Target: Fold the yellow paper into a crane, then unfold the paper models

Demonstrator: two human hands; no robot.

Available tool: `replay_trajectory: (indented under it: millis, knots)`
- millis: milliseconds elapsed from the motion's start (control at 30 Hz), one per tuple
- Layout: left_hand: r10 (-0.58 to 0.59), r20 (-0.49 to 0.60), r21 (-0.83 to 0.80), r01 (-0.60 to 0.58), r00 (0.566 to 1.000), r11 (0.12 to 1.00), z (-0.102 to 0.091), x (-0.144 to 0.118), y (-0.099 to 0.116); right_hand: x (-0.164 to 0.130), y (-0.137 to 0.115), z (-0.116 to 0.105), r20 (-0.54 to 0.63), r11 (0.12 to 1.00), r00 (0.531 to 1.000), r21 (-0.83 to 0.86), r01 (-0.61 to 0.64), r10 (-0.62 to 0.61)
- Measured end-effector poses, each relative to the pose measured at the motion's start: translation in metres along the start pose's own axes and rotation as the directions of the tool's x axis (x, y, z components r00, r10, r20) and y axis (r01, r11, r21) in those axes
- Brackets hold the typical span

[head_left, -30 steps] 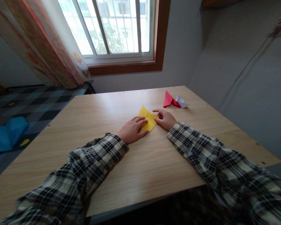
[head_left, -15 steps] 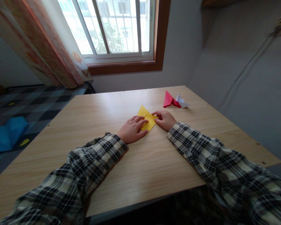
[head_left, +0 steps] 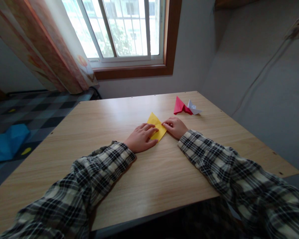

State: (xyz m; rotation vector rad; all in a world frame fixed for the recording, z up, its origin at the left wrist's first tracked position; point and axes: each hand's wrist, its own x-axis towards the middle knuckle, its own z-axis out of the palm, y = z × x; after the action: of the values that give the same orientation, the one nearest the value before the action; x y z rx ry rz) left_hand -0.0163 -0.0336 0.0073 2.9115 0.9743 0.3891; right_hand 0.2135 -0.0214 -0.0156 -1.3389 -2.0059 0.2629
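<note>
Presently, as I log it from my remote seat, with the yellow paper (head_left: 156,127) as landmark:

Item 1, yellow paper; a folded sheet lying flat on the wooden table (head_left: 129,186), near its middle toward the window side; one pointed corner aims away from me.

Item 2, left hand (head_left: 140,137); resting flat on the near-left part of the yellow paper, fingers spread and pressing down, grasping nothing.

Item 3, right hand (head_left: 174,127); touching the right edge of the yellow paper, fingertips drawn together at that edge; whether they pinch a flap or merely press it I cannot tell.

Item 4, red folded paper (head_left: 179,106); beyond and to the right of the yellow paper, well apart from it.

Item 5, white folded paper (head_left: 194,108); just beside the red piece, farther right again.

Item 6, window (head_left: 124,30) and curtain (head_left: 52,49); far beyond the yellow paper.

Risks, in my judgement: the yellow paper could slide on the smooth tabletop if the left hand eases its pressure, leaving a crooked crease; an uneven press at the right edge could misalign the layers; a sleeve sweeping outward could knock the red and white pieces.
</note>
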Motion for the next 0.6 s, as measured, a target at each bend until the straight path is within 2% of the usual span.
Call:
replay_trajectory:
  millis: [333,600]
  knots:
    - [0.016,-0.048,-0.023,-0.017,0.999,1.000,-0.0016,0.0001,0.0018,0.0001,0.0033,0.0003,-0.038,0.963,0.994,0.253,-0.091,0.104]
    - [-0.010,-0.026,-0.014,0.010,1.000,1.000,-0.0014,-0.0001,0.0028,-0.0004,0.0013,0.0005,-0.028,0.985,0.999,0.169,-0.023,0.028]
